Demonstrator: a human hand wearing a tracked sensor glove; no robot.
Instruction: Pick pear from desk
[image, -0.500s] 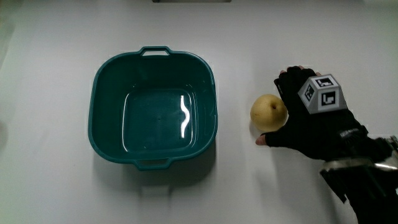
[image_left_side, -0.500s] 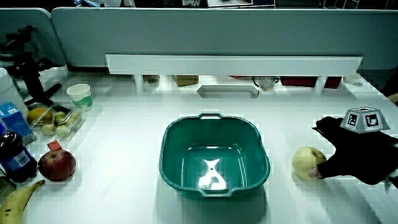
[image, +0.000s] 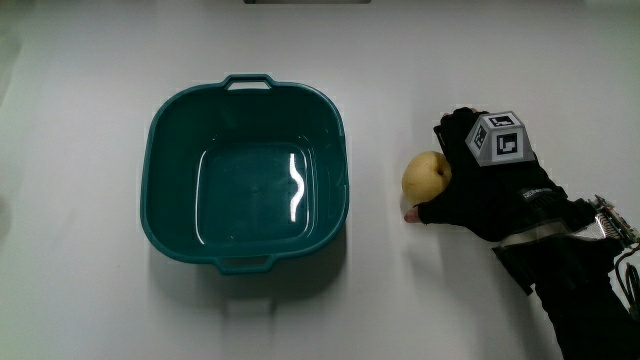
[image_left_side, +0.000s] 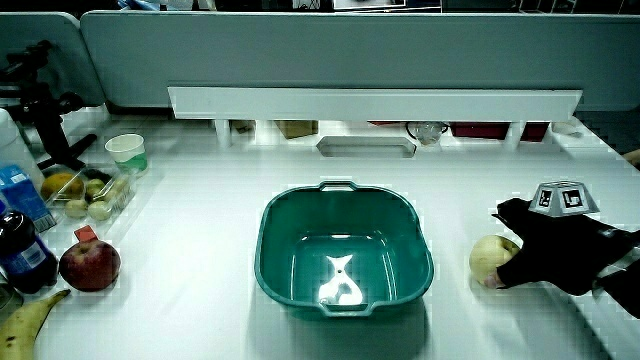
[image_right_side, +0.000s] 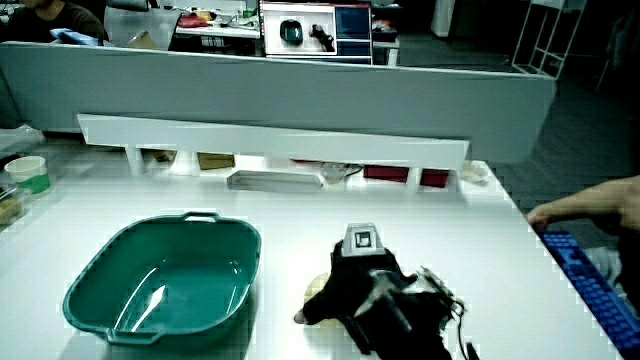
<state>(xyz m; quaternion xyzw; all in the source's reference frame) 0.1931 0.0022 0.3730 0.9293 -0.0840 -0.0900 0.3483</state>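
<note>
A yellow pear (image: 424, 177) lies on the white desk beside the teal basin (image: 170, 120). The black-gloved hand (image: 478, 180) with its patterned cube (image: 499, 140) is wrapped around the pear, the thumb tip under it and the fingers curled over its top. In a side view the pear (image_left_side: 491, 259) sits between the basin (image_left_side: 415, 280) and the hand (image_left_side: 555, 255), still resting on the desk. In a side view the hand (image_right_side: 365, 290) hides most of the pear (image_right_side: 314, 292).
A red apple (image_left_side: 90, 265), a banana (image_left_side: 28, 322), a dark bottle (image_left_side: 22, 252), a tray of small fruit (image_left_side: 88, 195) and a paper cup (image_left_side: 128, 152) stand at the desk's edge, apart from the basin. A low shelf (image_left_side: 370, 102) runs along the partition.
The hand has slid closer to the pear and closed around it; its fingers now cover more of the fruit. The pear has stayed in place on the desk.
</note>
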